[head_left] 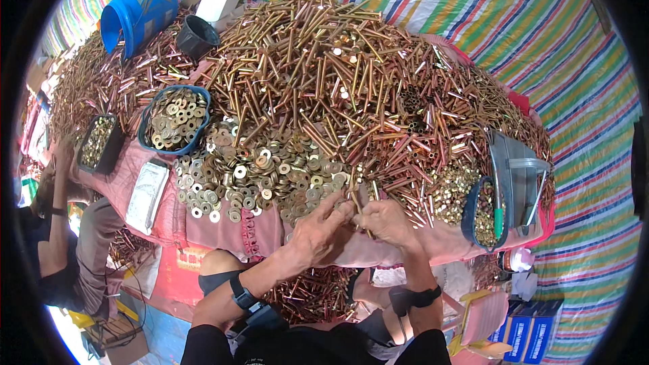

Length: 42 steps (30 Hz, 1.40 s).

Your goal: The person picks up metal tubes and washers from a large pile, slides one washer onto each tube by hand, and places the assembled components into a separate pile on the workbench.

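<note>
- Our left hand (323,230) and right hand (387,222) meet at the near edge of the pile, fingertips touching.
- Between them we hold a brass rod (358,204); both hands are pinched narrow on it.
- The rod's long axis runs roughly upright in the view, tilted slightly, its far end pointing up toward the heap of tubes (351,74) and its near end hidden between our fingers.
- Just left of the hands lies a spread of washers (250,176), flat and overlapping.
- A blue tub (176,119) of washers sits farther left, and a dark tray (98,143) beside it.
- To the right, a blue bin (481,213) holds small brass parts, with a grey scoop (517,176) leaning over it.
- The surface is a table draped in pink cloth (230,230).
- A striped tarp (554,61) forms the backdrop.
- Another person (57,230) sits at the left edge.
</note>
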{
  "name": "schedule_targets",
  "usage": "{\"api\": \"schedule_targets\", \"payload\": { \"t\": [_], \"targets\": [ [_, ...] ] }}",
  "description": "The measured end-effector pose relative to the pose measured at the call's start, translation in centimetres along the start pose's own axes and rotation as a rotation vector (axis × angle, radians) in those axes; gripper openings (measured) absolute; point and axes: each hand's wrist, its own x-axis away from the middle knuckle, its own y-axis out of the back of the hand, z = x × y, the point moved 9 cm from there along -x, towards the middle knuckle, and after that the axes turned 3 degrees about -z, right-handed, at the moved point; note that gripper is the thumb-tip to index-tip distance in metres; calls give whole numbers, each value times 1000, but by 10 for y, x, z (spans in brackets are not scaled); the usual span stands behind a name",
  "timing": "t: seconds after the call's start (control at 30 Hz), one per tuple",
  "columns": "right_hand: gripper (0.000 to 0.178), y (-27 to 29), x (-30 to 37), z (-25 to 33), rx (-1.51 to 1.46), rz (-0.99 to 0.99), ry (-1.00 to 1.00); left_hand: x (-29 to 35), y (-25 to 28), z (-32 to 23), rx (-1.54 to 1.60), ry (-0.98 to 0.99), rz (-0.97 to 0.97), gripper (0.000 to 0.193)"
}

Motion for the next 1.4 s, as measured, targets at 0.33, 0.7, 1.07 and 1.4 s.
{"api": "schedule_targets", "payload": {
  "t": [0.33, 0.7, 1.07, 1.4],
  "targets": [
    [25, -32, 12, 8, 354, 99, 242, 12, -6, -5, -211, -208, 168, 45],
    [21, -2, 30, 18, 236, -53, 191, 2, 59, 35, -2, 205, -212, 18],
    [20, -32, 37, 48, 230, -82, 664, 35, -36, 47, 1412, 726, 4, 25],
    [29, 66, 15, 21, 671, -782, 530, 44, -36, 50, 1044, 610, -46, 18]
  ]
}}
